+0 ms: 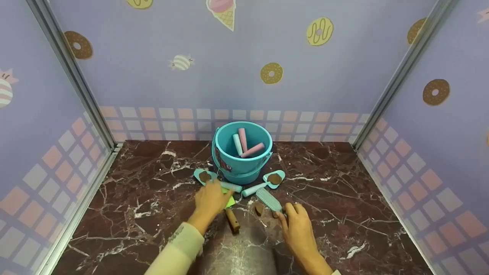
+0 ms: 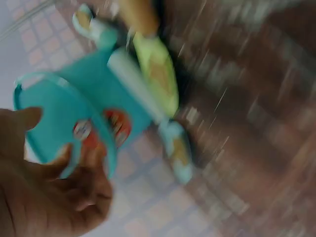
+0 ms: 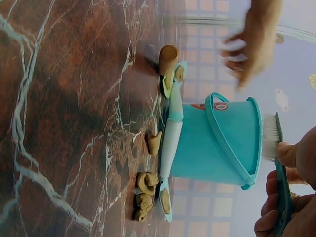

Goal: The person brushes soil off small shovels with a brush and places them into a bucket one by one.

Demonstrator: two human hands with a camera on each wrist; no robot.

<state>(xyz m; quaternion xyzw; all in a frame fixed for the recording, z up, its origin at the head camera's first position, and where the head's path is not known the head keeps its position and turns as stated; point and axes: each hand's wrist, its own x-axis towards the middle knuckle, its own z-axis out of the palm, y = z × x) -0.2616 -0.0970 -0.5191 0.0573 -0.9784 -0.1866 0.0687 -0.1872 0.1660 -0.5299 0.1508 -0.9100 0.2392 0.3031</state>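
My right hand (image 1: pixel 300 225) grips the handle of a teal brush (image 3: pixel 283 187); its white bristles show beside the bucket's rim in the right wrist view. My left hand (image 1: pixel 212 200) hangs above the small shovels, fingers loosely bent and holding nothing; motion blurs it. Behind both hands stands a turquoise bucket (image 1: pixel 244 167), upright. A blue-green shovel (image 1: pixel 196 175) and a light-blue shovel (image 1: pixel 282 175) lie at its foot, each with a brown lump in its blade. Partly under my left hand is a yellow-green shovel (image 1: pixel 230 201) with a brown handle (image 1: pixel 232 219).
Pink and pale-blue rods (image 1: pixel 253 150) lean inside the bucket. Several brown lumps (image 3: pixel 154 143) lie on the dark marbled tabletop (image 1: pixel 153 214), near the brush. Patterned lilac walls (image 1: pixel 229 88) enclose the table at the back and sides.
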